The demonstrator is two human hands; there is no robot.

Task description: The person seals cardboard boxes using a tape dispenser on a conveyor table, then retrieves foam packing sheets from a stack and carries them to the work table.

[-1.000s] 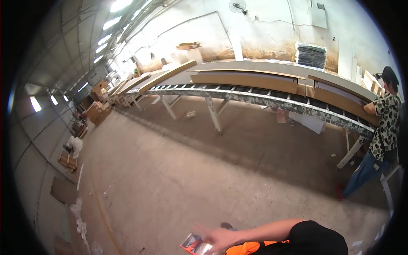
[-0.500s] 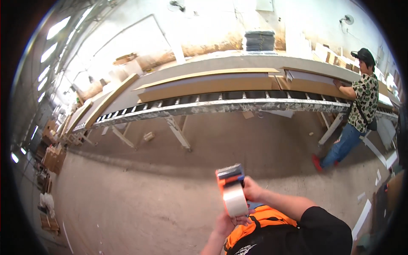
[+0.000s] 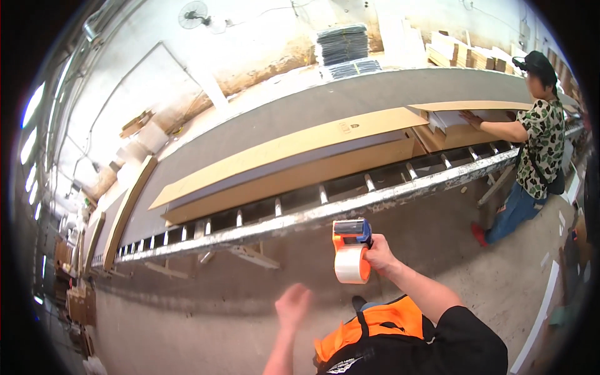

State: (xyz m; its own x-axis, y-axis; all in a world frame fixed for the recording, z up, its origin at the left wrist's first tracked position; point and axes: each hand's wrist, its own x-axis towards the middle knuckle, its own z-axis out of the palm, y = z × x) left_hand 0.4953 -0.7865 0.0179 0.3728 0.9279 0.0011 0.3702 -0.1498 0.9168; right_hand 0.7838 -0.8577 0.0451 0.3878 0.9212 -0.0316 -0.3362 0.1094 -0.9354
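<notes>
My right hand [image 3: 380,255] is closed round the handle of an orange and blue tape dispenser [image 3: 352,250] with a wide roll of clear tape. The dispenser is held up in front of me, just short of the roller conveyor [image 3: 269,224]. My left hand [image 3: 294,304] hangs to its left, apart from it and smeared by motion, so its fingers do not show clearly. Beyond the rail, a long cardboard box [image 3: 294,172] lies on the rollers. One long flap stands raised over something dark and flat inside.
At the right, a person in a camouflage shirt [image 3: 541,137] has hands in a second open box [image 3: 459,132]. A narrow long carton [image 3: 129,209] lies across the conveyor's left part. Stacked dark sheets [image 3: 342,45] and a wall fan [image 3: 194,15] are at the back.
My left hand has come away from the tape roll and moved left. The conveyor and boxes appear nearer. The co-worker's hand now reaches farther into the second box.
</notes>
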